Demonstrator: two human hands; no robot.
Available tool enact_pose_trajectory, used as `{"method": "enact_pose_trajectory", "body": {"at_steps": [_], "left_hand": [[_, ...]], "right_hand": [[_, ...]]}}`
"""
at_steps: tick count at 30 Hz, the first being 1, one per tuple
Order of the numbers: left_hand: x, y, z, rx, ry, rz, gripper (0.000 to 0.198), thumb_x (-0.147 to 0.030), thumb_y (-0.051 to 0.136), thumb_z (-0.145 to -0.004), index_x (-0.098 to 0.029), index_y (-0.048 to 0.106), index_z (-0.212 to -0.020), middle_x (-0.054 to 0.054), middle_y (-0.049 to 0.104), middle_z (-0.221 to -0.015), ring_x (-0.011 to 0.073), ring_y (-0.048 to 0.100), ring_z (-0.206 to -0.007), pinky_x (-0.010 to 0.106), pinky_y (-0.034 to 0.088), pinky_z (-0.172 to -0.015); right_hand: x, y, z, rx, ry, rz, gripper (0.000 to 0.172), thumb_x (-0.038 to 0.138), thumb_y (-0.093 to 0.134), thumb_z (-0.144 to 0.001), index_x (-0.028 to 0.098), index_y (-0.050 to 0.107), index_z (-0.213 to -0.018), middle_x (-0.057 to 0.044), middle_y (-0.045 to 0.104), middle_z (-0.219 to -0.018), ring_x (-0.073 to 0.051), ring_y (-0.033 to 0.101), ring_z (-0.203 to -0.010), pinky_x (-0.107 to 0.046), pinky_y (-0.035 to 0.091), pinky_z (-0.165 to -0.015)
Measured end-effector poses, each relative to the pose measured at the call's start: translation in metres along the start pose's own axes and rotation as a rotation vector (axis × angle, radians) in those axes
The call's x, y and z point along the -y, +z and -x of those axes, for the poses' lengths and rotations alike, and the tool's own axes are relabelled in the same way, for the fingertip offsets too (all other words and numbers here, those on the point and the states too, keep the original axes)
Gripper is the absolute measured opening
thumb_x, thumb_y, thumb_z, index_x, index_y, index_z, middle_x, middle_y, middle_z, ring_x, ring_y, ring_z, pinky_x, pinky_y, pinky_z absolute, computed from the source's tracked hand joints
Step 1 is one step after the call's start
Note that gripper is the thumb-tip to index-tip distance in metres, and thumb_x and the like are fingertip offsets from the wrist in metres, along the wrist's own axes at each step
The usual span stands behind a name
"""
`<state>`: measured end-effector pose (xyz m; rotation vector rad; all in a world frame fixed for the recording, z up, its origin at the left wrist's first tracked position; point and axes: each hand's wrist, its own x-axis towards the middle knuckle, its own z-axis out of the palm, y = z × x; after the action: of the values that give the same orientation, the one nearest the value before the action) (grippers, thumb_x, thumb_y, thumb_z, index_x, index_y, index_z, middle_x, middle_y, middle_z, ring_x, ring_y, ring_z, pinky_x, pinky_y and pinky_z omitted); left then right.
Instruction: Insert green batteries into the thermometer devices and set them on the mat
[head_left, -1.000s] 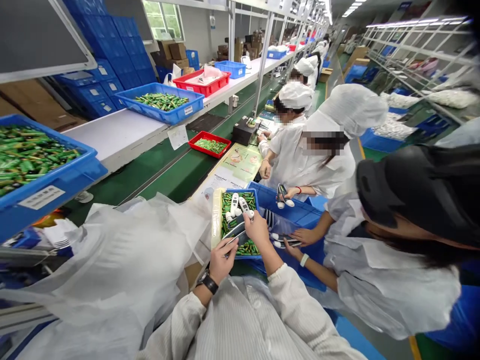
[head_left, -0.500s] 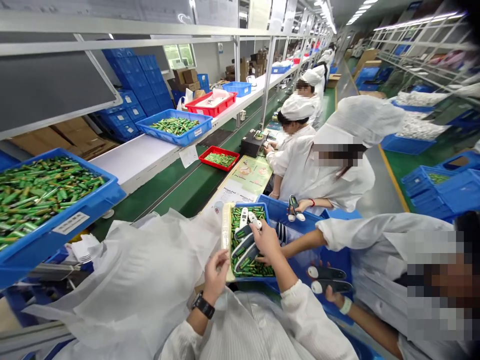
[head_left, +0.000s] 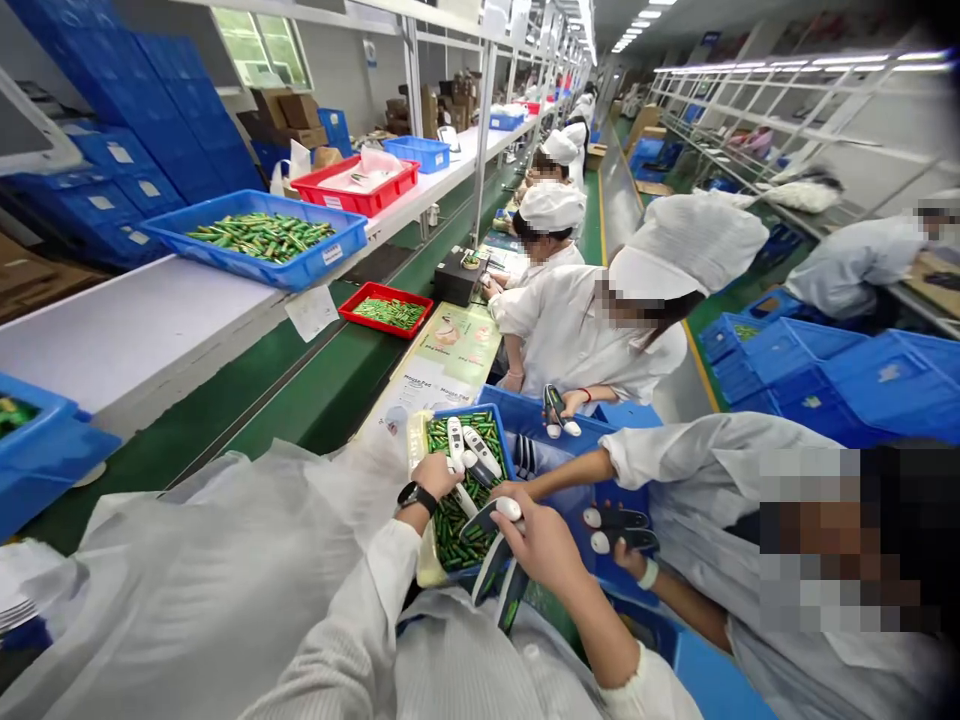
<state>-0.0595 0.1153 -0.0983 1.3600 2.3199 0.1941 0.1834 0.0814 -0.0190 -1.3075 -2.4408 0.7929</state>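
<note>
Slip risk: fanned dark devices (head_left: 491, 572) clamped in right grip (head_left: 546, 540), at blue bin's (head_left: 508, 446) five o'clock.
One could be dropped if several are pinched unevenly; left grip (head_left: 437, 476) is seen at ten o'clock, near white devices (head_left: 482, 451), closure cannot be told.

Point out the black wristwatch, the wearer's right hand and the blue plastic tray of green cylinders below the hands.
Black wristwatch (head_left: 423, 496): head view, strap.
Wearer's right hand (head_left: 546, 548): head view, back.
Blue plastic tray (head_left: 500, 432): head view, right rim.
</note>
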Motion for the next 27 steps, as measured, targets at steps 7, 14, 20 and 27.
{"method": "enact_pose_trajectory", "body": {"at_steps": [7,14,20,27], "left_hand": [[-0.006,0.023,0.012,-0.143,0.064,0.083,0.037,-0.027,0.053,-0.088,-0.016,0.047,-0.122,0.016,0.066,-0.114,0.026,0.065,-0.107,0.034,0.048,-0.087],[-0.03,0.034,-0.001,-0.076,0.088,0.014,0.035,-0.038,0.051,-0.089,-0.016,0.055,-0.116,0.017,0.069,-0.11,0.0284,0.069,-0.097,0.035,0.05,-0.081],[-0.05,0.026,-0.023,-0.011,0.06,-0.045,0.047,-0.056,0.064,-0.078,-0.015,0.068,-0.1,0.019,0.073,-0.104,0.0345,0.069,-0.101,0.039,0.051,-0.083],[-0.048,0.021,-0.034,0.043,0.125,0.005,0.035,-0.044,0.077,-0.068,-0.017,0.071,-0.089,0.016,0.074,-0.1,0.0319,0.069,-0.097,0.035,0.05,-0.08]], "right_hand": [[-0.016,-0.002,0.011,-0.095,0.127,-0.122,0.029,0.049,0.044,-0.098,0.024,0.057,-0.104,-0.004,0.072,-0.078,-0.024,0.071,-0.074,-0.024,0.036,-0.06],[-0.024,-0.004,0.011,-0.117,0.174,-0.095,0.029,0.05,0.044,-0.097,0.024,0.056,-0.095,-0.002,0.068,-0.07,-0.024,0.071,-0.072,-0.024,0.036,-0.06],[-0.022,0.0,0.011,-0.104,0.179,-0.087,0.029,0.051,0.043,-0.097,0.024,0.054,-0.095,-0.001,0.067,-0.069,-0.023,0.07,-0.07,-0.023,0.033,-0.057],[-0.023,0.004,0.009,-0.127,0.169,-0.133,0.031,0.052,0.043,-0.097,0.024,0.056,-0.094,-0.003,0.069,-0.072,-0.024,0.07,-0.073,-0.023,0.034,-0.059]]}}
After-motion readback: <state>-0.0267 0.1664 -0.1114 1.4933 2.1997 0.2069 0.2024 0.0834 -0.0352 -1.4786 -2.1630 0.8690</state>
